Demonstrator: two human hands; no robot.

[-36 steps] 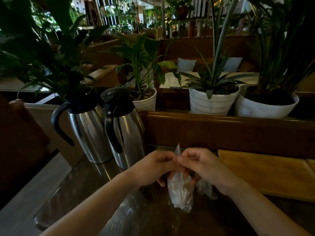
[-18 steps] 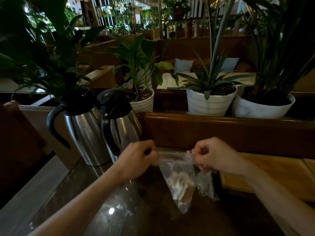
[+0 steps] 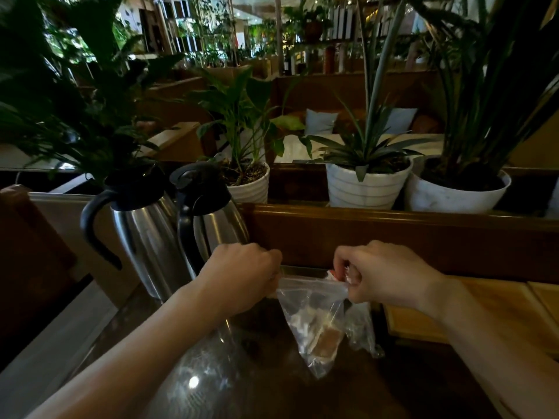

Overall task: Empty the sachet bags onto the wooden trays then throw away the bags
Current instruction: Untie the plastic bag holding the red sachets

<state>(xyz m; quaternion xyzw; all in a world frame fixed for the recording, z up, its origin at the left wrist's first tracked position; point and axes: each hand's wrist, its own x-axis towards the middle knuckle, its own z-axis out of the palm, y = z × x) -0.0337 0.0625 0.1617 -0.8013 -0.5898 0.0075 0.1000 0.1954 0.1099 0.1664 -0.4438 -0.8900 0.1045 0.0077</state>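
hands now sit apart where a second ago they met at one pinch point: the left hand (image 3: 242, 276) has drawn off toward the jugs and the right hand (image 3: 384, 273) toward the tray, and the mouth of the sachet bag (image 3: 314, 316) is stretched flat between them. both hands are closed in a tight pinch on the bag's top edge, one at each end. the bag has also risen from hanging narrow to a wide, taut triangle that tapers to a point above the dark table (image 3: 266, 382).

the bag is thin clear film, crinkled, with pale lumps and one brownish block sagging in its lower half. a second clear bag (image 3: 361, 331) hangs just behind it, below the right hand; what holds it is hidden. the table top is glossy and mottled, catching a bright light spot. two brushed steel jugs (image 3: 151, 237) with black curved handles stand just beside the left hand. the wooden tray (image 3: 496, 309), pale and flat with a squared rim, lies under the right forearm, its near edge close to the bags. a wooden ledge (image 3: 393, 234) with white plant pots (image 3: 366, 189) closes off the far side.
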